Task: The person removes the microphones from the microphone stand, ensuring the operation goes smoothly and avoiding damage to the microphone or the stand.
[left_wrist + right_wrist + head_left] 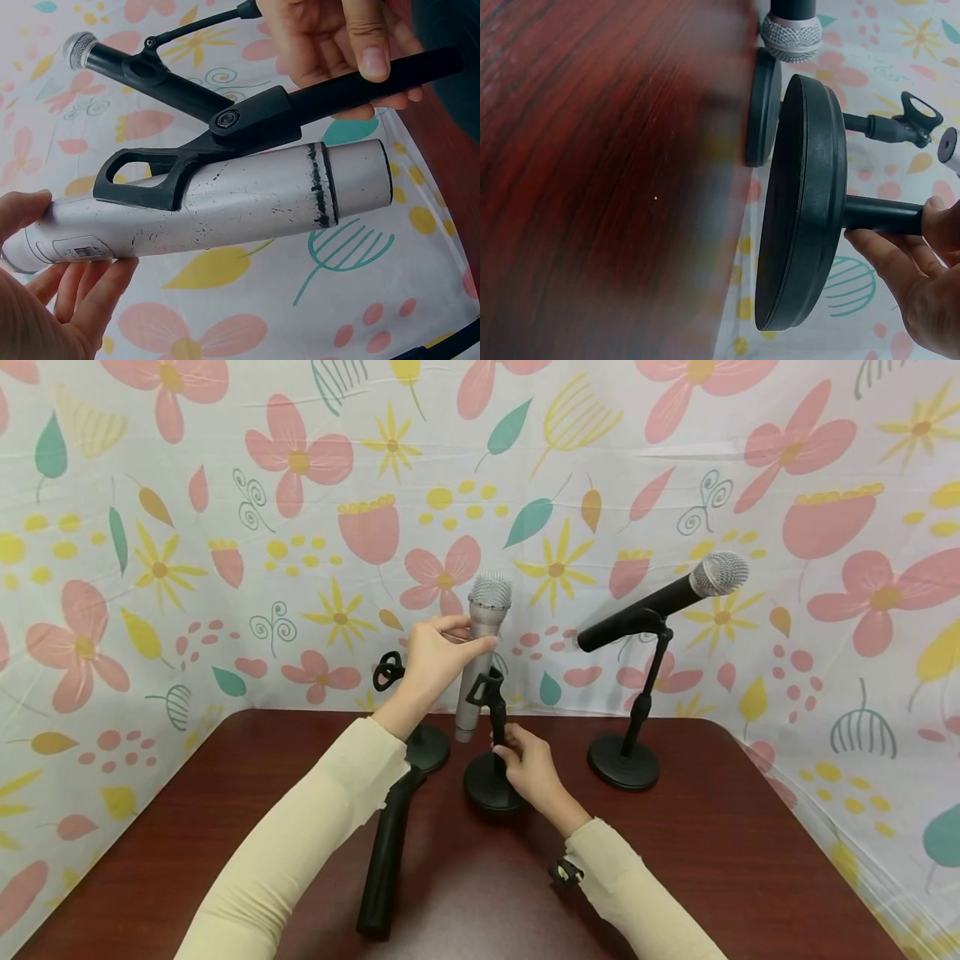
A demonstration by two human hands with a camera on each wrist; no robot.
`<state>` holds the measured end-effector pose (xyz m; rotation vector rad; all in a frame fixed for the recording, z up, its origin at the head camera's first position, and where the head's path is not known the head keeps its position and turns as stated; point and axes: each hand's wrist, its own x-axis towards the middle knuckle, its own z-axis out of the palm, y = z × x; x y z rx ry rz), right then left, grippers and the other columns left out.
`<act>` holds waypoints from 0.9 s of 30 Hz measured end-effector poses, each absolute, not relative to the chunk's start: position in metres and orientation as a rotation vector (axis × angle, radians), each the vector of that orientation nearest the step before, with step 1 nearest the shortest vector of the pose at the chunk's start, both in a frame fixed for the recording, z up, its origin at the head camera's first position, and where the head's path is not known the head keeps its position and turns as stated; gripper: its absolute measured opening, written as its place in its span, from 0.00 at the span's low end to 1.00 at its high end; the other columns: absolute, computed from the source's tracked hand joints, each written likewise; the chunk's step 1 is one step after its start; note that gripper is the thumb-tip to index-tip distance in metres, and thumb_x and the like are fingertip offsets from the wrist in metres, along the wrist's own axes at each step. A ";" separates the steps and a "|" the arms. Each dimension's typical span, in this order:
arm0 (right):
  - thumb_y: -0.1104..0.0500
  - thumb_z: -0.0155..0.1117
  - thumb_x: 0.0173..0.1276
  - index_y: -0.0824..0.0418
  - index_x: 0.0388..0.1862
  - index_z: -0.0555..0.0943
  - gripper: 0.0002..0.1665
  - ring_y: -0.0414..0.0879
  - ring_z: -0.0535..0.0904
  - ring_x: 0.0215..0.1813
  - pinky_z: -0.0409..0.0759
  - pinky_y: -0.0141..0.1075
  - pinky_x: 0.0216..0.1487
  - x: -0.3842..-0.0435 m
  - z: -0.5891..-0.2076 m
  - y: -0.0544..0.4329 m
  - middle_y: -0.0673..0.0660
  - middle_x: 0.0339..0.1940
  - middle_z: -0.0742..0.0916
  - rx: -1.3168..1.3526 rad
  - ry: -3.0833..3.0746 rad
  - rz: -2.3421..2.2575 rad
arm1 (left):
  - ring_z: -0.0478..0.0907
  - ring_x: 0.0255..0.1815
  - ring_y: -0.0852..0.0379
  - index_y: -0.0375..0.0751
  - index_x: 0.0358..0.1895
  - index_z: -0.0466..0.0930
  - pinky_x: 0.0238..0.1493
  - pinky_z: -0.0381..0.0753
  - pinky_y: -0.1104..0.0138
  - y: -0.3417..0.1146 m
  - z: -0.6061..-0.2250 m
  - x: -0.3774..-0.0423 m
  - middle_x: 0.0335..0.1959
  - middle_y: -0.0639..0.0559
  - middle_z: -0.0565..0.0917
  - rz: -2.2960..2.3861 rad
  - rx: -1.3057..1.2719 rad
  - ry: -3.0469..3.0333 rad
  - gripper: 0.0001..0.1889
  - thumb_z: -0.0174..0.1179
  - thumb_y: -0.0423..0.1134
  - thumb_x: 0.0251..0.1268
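Note:
My left hand (431,664) holds a silver microphone (465,697) near its grille, between thumb and fingers, its tail end pointing down. Right beside that microphone is the black clip (142,176) of the middle desk stand; in the left wrist view it overlaps the body, and whether the body sits inside it I cannot tell. Low on the same stand's pole, my right hand (531,764) grips with thumb and fingers. The round base (802,202) shows its underside in the right wrist view, raised off the table.
A black microphone (386,868) lies on the brown table (697,877), partly under my left forearm. Behind that arm stands another stand with a bare clip (387,671). To the right, a third stand (622,762) carries a black microphone (645,614). Floral cloth hangs behind.

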<state>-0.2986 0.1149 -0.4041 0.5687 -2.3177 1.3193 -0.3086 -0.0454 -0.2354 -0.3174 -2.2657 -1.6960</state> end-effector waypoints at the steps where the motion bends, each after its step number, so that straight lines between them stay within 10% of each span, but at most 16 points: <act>1: 0.71 0.63 0.64 0.63 0.43 0.82 0.10 0.50 0.84 0.41 0.80 0.47 0.46 -0.299 -0.404 0.115 0.57 0.35 0.87 0.566 -2.320 1.322 | 0.81 0.44 0.53 0.38 0.56 0.81 0.45 0.81 0.59 -0.046 -0.235 -0.308 0.45 0.46 0.82 -1.699 -0.313 -2.264 0.27 0.73 0.44 0.51; 27: 0.71 0.61 0.66 0.62 0.43 0.81 0.09 0.48 0.84 0.41 0.81 0.41 0.39 -0.297 -0.401 0.115 0.56 0.36 0.86 0.574 -2.375 1.356 | 0.79 0.44 0.54 0.39 0.54 0.82 0.39 0.80 0.63 -0.052 -0.227 -0.312 0.43 0.47 0.81 -1.725 -0.274 -2.162 0.26 0.73 0.45 0.52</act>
